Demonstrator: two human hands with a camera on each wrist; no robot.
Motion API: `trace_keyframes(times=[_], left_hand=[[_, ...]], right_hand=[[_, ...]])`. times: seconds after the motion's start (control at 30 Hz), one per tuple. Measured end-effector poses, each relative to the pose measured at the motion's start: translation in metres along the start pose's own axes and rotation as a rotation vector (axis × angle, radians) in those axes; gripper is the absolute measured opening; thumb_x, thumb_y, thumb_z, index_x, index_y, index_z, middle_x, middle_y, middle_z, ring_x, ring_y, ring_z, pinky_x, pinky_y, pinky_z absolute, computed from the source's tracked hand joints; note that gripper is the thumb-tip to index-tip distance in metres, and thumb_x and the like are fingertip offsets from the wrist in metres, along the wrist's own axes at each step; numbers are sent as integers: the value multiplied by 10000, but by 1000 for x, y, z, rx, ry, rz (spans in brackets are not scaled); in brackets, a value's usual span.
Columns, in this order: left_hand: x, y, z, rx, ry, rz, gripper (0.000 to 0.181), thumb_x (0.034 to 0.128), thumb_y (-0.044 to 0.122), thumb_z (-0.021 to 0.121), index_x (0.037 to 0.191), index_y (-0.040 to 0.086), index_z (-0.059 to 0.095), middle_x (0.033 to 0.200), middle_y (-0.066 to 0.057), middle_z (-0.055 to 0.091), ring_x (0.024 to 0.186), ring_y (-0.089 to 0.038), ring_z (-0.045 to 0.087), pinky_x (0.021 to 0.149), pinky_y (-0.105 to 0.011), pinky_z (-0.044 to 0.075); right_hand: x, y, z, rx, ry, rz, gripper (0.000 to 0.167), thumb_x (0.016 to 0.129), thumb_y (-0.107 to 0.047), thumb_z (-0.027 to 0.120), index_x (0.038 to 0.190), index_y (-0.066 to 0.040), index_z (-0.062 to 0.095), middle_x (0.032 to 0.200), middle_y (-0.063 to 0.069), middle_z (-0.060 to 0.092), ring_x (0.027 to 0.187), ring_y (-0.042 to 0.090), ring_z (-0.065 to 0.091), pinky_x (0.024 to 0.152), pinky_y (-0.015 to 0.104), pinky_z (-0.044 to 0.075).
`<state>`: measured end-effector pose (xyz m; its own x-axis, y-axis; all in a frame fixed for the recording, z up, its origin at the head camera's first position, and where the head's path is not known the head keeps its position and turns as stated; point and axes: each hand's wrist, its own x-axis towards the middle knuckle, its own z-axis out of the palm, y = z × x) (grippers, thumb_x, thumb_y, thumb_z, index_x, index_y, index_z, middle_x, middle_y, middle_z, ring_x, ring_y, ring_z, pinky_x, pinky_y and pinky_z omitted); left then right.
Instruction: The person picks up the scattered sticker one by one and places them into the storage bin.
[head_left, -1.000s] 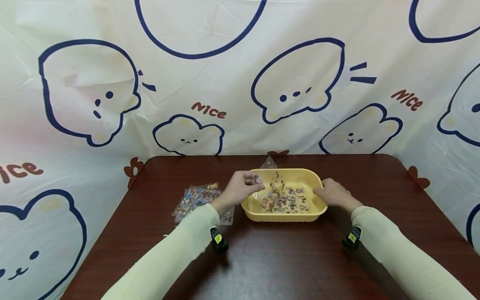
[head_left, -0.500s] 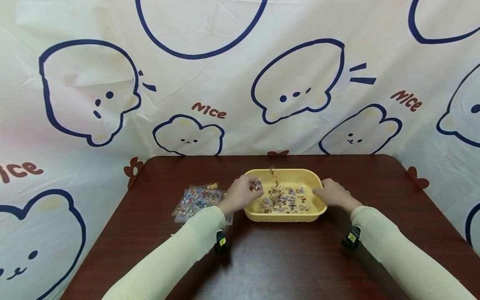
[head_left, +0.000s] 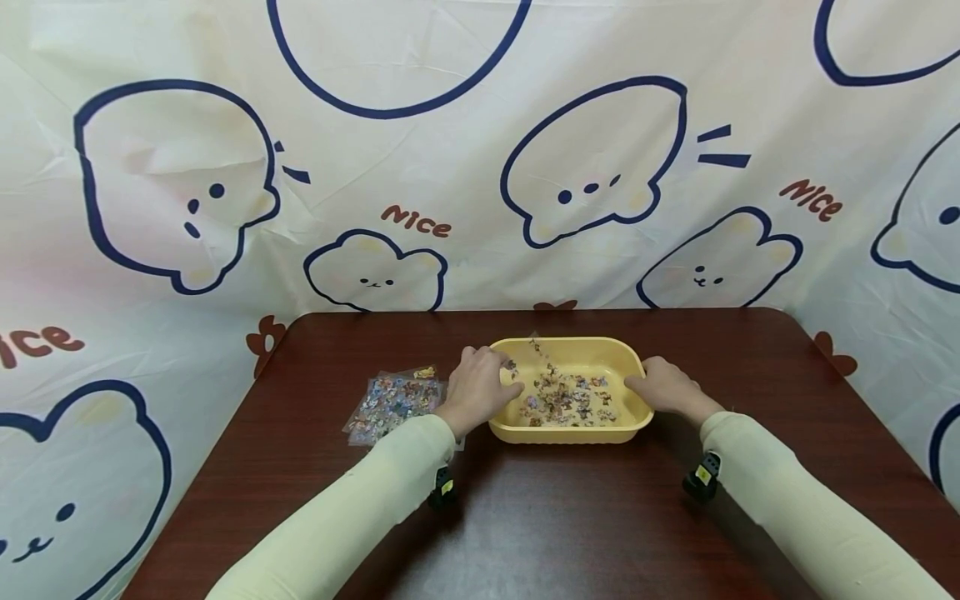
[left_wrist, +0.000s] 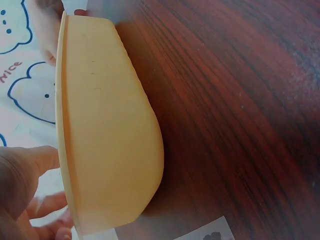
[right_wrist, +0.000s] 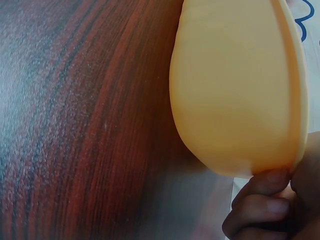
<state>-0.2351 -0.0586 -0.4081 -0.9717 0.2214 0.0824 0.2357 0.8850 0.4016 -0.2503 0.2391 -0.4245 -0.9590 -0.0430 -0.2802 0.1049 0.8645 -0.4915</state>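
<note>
Head view, dark table (head_left: 540,517), cartoon-printed cloth (head_left: 472,167) behind, right hand (head_left: 663,387) gripping yellow tray (head_left: 570,435), left hand (head_left: 476,387) spread at its rim

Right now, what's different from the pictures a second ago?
The left hand has come down a little at the yellow tub's left end. Its thumb and fingers have spread apart, so its grip on the small bits looks let go. The clear plastic tip at the tub's back has sunk lower. The right hand still holds the other end, and the bags look unmoved.
</note>
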Motion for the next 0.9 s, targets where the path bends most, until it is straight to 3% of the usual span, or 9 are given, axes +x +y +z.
trace_keyframes(times=[0.17,0.3,0.9], left_hand=[[0,-1,0,83,-1,13,522,898,387,749,1322,95,664,1359,-129,589,1195,-316,483,916,-409,488],[0,-3,0,95,1,13,560,907,379,740,1360,70,625,1447,-139,524,1300,-348,443,1014,-463,454],[-6,-8,-6,-37,50,22,410,955,310,680,1320,127,642,1401,-136,558,1278,-345,475,1039,-489,440]], right_hand=[[1,1,0,5,2,-7,328,982,-280,475,999,5,636,701,55,644,569,139,630,538,288,482],[1,3,1,9,2,-9,332,984,-276,470,1008,9,637,702,57,647,568,139,628,536,288,485],[0,1,1,-7,-1,-2,353,986,-279,465,1057,21,637,723,57,636,595,140,619,557,289,475]])
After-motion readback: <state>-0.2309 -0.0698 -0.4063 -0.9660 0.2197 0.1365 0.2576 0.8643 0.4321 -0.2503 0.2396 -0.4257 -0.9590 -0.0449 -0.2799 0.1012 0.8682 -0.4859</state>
